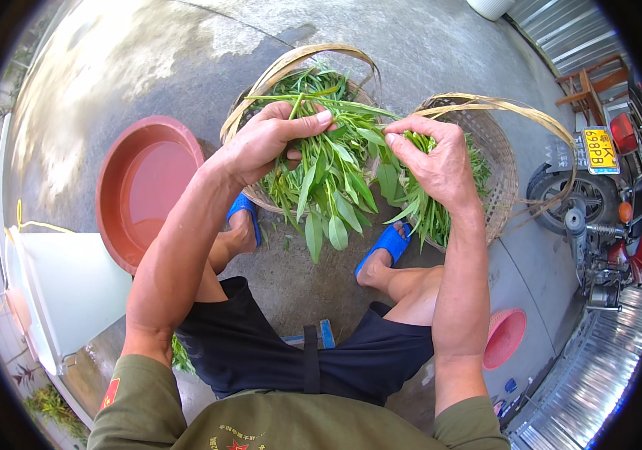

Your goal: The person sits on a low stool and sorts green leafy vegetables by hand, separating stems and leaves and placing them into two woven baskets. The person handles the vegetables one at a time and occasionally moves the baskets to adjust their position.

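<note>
My left hand (276, 135) grips a bunch of long-leaved green stalks (335, 191), which look like water spinach, above the left woven basket (267, 199). Pale cut stems rise past the thumb, and broad leaves hang down from the bunch. The thumb and forefinger of my right hand (430, 152) pinch a leafy part at the right end of a stalk. Under my right hand stands the right woven basket (501, 169), with more greens (433, 211) in it. Both baskets have arched handles of bent strip. My fingers and the bunch hide part of each basket's contents.
A reddish-brown plastic basin (110, 191) with liquid stands left, near a white tub (73, 287). At right are a parked motorcycle (596, 197), a wooden chair (585, 93) and a pink plastic basket (505, 337). My feet in blue slippers (391, 244) rest beside the woven baskets on concrete.
</note>
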A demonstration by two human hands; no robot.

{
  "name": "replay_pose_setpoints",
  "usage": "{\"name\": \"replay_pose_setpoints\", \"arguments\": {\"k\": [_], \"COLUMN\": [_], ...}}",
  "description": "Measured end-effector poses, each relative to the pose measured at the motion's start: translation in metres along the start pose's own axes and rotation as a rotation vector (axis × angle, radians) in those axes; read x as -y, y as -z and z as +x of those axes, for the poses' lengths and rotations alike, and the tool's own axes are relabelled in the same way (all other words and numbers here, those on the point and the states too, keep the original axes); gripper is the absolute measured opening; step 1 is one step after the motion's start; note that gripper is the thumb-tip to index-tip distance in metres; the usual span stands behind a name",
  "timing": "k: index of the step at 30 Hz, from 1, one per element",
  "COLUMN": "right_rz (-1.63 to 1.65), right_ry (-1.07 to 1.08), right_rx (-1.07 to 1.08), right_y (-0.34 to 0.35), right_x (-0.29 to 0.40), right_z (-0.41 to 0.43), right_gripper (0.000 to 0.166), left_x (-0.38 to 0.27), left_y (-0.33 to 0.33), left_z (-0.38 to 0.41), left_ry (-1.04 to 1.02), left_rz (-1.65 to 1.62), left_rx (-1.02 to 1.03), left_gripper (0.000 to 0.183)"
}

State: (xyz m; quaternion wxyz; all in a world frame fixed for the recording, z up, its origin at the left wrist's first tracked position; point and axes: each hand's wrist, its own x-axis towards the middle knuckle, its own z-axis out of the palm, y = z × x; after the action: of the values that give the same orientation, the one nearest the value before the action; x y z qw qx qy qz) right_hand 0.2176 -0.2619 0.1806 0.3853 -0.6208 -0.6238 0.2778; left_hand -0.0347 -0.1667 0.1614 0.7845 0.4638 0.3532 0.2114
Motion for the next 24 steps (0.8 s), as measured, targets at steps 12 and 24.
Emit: {"name": "replay_pose_setpoints", "arguments": {"k": [12, 24], "right_rz": [0.022, 0.694], "right_ry": [-0.023, -0.286], "right_rx": [-0.026, -0.21], "right_y": [-0.007, 0.044], "right_x": [-0.011, -0.017], "right_z": [0.004, 0.003], "right_gripper": [0.014, 0.022], "left_x": [0.0, -0.009], "left_y": [-0.003, 0.031], "left_z": [-0.001, 0.003], "left_ry": [0.06, -0.043], "left_rz": [0.017, -0.057], "left_rx": [-0.026, -0.161], "left_gripper": [0.026, 0.023]}}
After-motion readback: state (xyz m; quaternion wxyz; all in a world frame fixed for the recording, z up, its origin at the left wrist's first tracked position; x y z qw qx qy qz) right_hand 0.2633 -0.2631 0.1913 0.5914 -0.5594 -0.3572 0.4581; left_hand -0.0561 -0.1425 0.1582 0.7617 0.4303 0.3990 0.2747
